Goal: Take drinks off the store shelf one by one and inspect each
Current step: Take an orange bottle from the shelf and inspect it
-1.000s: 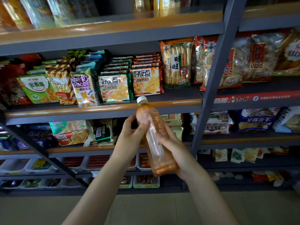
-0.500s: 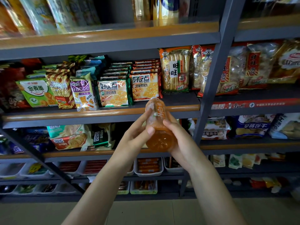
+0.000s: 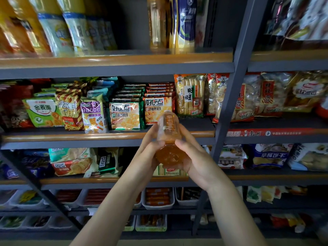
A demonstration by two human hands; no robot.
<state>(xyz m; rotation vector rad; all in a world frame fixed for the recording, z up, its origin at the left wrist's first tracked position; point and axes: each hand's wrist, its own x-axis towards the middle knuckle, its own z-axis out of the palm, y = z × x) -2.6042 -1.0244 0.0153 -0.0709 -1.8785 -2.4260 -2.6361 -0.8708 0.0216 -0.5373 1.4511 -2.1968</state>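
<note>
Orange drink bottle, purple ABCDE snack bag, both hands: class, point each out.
Orange plastic drink bottle [image 3: 170,153]: head view, on its base.
Purple ABCDE snack bag [image 3: 93,114]: head view, front panel.
Left hand [image 3: 146,157]: head view, its back.
Right hand [image 3: 197,160]: head view, its back.

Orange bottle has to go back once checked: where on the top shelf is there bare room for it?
A bare gap lies between the pale-labelled bottles and the clear yellow bottle; another between the blue-labelled bottle and the grey upright. Further left, bottles stand crowded; the snack shelf below is packed.
</note>
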